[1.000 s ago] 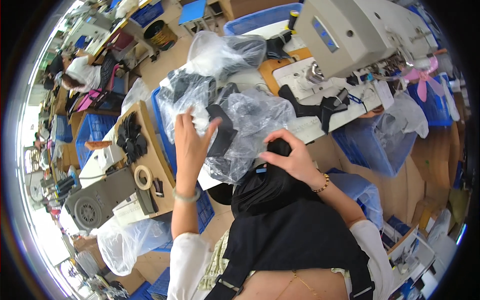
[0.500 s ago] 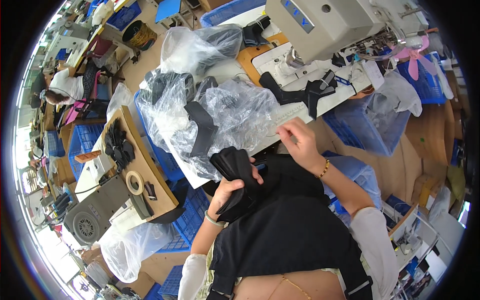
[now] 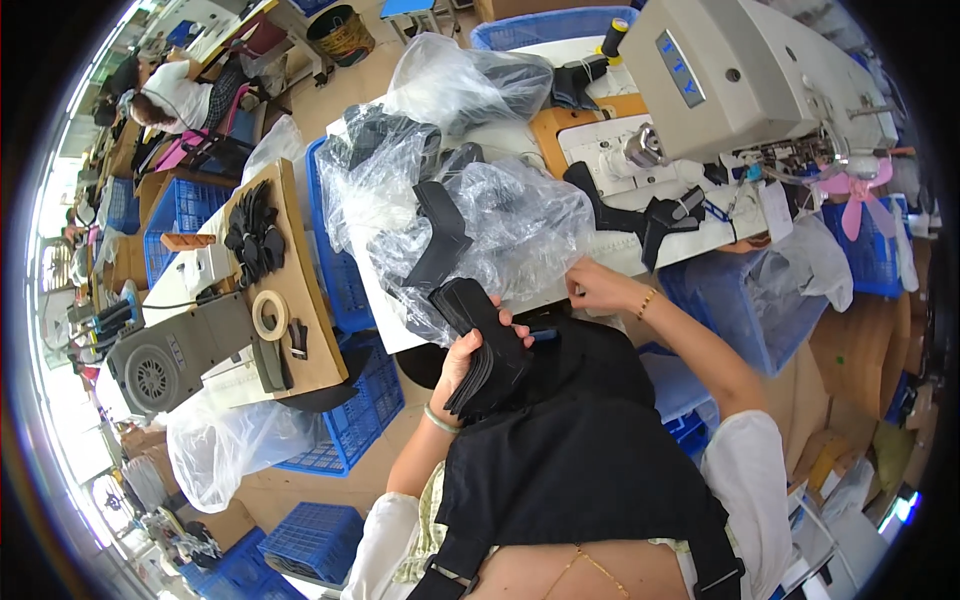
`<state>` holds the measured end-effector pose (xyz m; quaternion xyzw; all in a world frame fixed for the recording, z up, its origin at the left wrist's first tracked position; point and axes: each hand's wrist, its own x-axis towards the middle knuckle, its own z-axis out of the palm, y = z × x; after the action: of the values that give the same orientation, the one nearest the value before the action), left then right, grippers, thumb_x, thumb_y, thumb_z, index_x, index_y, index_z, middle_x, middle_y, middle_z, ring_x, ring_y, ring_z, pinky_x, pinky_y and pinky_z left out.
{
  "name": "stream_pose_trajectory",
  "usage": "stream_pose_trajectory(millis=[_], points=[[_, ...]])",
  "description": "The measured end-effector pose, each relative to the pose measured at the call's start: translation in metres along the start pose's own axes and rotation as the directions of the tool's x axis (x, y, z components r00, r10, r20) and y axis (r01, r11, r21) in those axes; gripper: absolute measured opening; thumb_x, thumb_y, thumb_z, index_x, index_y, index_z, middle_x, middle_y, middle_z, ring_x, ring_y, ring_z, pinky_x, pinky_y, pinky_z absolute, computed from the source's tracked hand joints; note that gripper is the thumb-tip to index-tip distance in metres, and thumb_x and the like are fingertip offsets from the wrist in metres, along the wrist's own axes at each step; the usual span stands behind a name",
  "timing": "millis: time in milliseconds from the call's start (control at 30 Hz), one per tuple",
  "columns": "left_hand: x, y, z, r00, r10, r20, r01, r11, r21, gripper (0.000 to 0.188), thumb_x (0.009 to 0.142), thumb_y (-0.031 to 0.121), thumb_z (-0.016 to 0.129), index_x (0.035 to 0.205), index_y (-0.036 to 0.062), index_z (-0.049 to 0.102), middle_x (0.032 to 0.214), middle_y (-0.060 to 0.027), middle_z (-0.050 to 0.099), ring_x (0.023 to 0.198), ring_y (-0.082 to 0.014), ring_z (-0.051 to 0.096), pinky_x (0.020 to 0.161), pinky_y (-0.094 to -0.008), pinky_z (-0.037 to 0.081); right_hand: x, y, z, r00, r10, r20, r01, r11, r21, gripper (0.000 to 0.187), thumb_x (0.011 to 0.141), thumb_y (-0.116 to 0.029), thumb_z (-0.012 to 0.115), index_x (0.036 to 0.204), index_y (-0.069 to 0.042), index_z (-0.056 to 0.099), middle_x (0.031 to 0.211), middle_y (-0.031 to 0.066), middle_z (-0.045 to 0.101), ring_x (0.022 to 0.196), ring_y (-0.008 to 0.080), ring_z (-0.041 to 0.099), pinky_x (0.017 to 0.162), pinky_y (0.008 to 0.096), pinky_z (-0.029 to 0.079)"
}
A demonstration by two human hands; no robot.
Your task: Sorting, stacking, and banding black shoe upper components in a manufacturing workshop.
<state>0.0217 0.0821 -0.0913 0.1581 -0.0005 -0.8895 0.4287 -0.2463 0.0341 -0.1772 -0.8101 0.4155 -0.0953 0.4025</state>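
Note:
My left hand (image 3: 468, 352) is closed round a stack of black fabric pieces (image 3: 487, 335), whose layered edges fan out by the thumb. It holds them over the lap of my black apron (image 3: 580, 450). A small blue thing (image 3: 543, 336) shows beside those fingertips; its kind is hard to make out. At the table's front edge my right hand (image 3: 603, 287) has its fingers curled and pressed together; whatever they pinch, if anything, is too small to see. A bent black fabric piece (image 3: 438, 235) lies on clear plastic bags (image 3: 520, 215), just beyond the stack.
A sewing machine (image 3: 720, 75) stands at the table's far right, with joined black pieces (image 3: 660, 222) before it. Blue crates (image 3: 375, 410) flank the table. On the left, a wooden board (image 3: 310, 330) bears a tape roll (image 3: 269, 315). Another person (image 3: 180, 95) sits far left.
The whole view has shifted, so the table sits further right and lower. My right hand has lowered toward the table's edge, its fingers curled. The stack stays in my left hand, its layers now fanned.

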Motion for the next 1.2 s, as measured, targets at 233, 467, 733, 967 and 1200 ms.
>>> stream_pose_trajectory(millis=[233,467,733,967,1200], points=[[0.006,-0.002,0.013,0.999,-0.001,0.033,-0.001,0.999,0.051,0.054,0.077,0.019,0.071,0.121,0.001,0.043,0.101,-0.0095,0.054,0.1,-0.0283,0.057,0.092,-0.0382,0.045,-0.048,-0.084,-0.045,0.848,-0.043,0.529,-0.317,0.759,0.569,0.01,0.075,-0.01,0.065,0.079,-0.004,0.058,0.075,0.0017,0.063,0.06,0.0077,0.056,0.058,0.0227,0.045],[0.013,0.001,0.021,0.999,-0.042,-0.023,0.047,0.948,0.314,0.062,0.073,0.02,0.073,0.122,0.0018,0.041,0.096,-0.0098,0.053,0.09,-0.0261,0.056,0.08,-0.0357,0.047,-0.063,-0.1,-0.097,0.72,0.067,0.691,-0.618,0.515,0.594,0.032,0.091,-0.015,0.048,0.121,-0.007,0.058,0.095,0.0133,0.066,0.059,0.0172,0.066,0.055,0.0229,0.052],[0.033,0.012,0.065,0.957,-0.216,-0.194,0.285,0.566,0.774,0.047,0.071,0.007,0.075,0.11,-0.0036,0.053,0.09,-0.0101,0.063,0.085,-0.0197,0.062,0.075,-0.0313,0.05,-0.008,-0.168,-0.139,0.998,0.032,-0.061,-0.002,0.901,0.434,0.062,0.08,-0.016,0.068,0.133,-0.01,0.038,0.131,0.0114,0.041,0.104,0.0231,0.058,0.076,0.0329,0.054],[0.029,0.009,0.072,0.995,-0.015,-0.097,0.094,0.425,0.9,0.033,0.07,0.006,0.077,0.099,0.0012,0.061,0.092,-0.0039,0.063,0.087,-0.0103,0.058,0.078,-0.0257,0.047,0.027,-0.159,-0.151,0.913,0.007,0.407,-0.07,0.988,0.14,0.052,0.075,-0.024,0.072,0.108,-0.004,0.038,0.077,0.0174,0.061,0.073,0.0301,0.064,0.065,0.0361,0.051],[0.036,0.009,0.068,0.95,0.251,-0.184,-0.025,0.652,0.757,0.039,0.074,0.006,0.072,0.106,-0.0016,0.052,0.088,-0.0081,0.062,0.076,-0.0162,0.063,0.069,-0.0265,0.05,-0.03,-0.169,-0.139,0.799,-0.014,0.601,-0.431,0.683,0.59,0.026,0.096,-0.012,0.038,0.1,0.006,0.057,0.086,0.0159,0.066,0.077,0.0225,0.068,0.066,0.0301,0.056]])
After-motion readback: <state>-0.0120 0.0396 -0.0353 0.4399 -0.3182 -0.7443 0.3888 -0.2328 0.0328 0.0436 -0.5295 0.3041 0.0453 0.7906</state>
